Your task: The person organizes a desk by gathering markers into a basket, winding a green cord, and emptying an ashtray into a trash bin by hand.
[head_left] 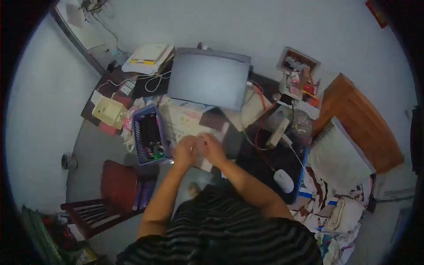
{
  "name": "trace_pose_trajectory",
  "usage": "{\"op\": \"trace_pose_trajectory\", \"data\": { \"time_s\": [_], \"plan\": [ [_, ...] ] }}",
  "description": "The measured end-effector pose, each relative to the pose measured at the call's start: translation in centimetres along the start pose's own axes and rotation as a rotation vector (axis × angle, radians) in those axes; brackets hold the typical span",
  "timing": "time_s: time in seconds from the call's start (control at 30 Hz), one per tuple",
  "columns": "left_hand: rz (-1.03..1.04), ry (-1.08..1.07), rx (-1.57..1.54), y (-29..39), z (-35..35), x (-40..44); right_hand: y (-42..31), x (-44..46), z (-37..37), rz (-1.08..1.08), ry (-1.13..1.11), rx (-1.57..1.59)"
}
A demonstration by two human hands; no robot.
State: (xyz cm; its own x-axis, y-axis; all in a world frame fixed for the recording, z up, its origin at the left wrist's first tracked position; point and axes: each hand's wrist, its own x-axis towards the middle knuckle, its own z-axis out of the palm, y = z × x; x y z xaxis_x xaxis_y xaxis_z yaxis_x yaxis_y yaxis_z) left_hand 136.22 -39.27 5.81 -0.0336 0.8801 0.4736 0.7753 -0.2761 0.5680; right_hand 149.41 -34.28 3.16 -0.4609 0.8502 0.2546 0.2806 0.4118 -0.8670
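Observation:
My left hand [186, 151] and my right hand [213, 150] meet close together over the near part of the desk, fingers curled inward. Whatever lies between the fingertips is too small and blurred to name. Beneath them are pale printed papers [183, 121] and a dark brown patch [213, 118]. Just left of my left hand stands a blue-purple plastic basket [163, 134], holding black items and small coloured pieces. A large grey flat panel [210, 77], like a monitor or laptop, rests beyond the hands.
A white mouse [283, 181] and a power strip [278, 133] with cables lie to the right. At the left are a cream plastic box [106, 112] and a stack of papers [148, 57]. A dark red chair [119, 185] stands lower left; a wooden headboard [357, 128] is right.

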Motion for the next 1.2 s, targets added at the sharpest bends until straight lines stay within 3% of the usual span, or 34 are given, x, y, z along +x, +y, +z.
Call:
{"op": "trace_pose_trajectory", "data": {
  "time_s": [0.17,0.27,0.37,0.6,0.97,1.03,1.2],
  "plan": [
    [-0.048,-0.187,-0.201,4.7,6.5,0.6,5.5,-2.9,-6.6,0.072,0.303,-0.005],
    [-0.084,-0.356,-0.333,6.8,9.5,1.0,7.4,-4.5,-10.5,0.114,0.362,0.041],
    [0.078,-0.401,-0.312,8.3,12.4,1.0,8.5,-5.7,-12.5,0.23,0.291,0.079],
    [0.002,-0.61,-0.305,8.6,12.9,0.7,10.1,-6.5,-13.1,0.162,0.277,-0.093],
    [-0.22,-0.37,-0.198,3.2,9.1,-2.3,12.2,-4.9,-10.3,0.143,0.098,-0.251],
    [-0.301,-0.377,-0.149,2.7,7.8,-2.7,10.3,-4.7,-10.1,0.131,-0.022,-0.17],
    [-0.223,-0.246,-0.144,2.7,6.4,-3.3,10.1,-4.2,-7.6,0.082,-0.184,-0.195]
  ]
}}
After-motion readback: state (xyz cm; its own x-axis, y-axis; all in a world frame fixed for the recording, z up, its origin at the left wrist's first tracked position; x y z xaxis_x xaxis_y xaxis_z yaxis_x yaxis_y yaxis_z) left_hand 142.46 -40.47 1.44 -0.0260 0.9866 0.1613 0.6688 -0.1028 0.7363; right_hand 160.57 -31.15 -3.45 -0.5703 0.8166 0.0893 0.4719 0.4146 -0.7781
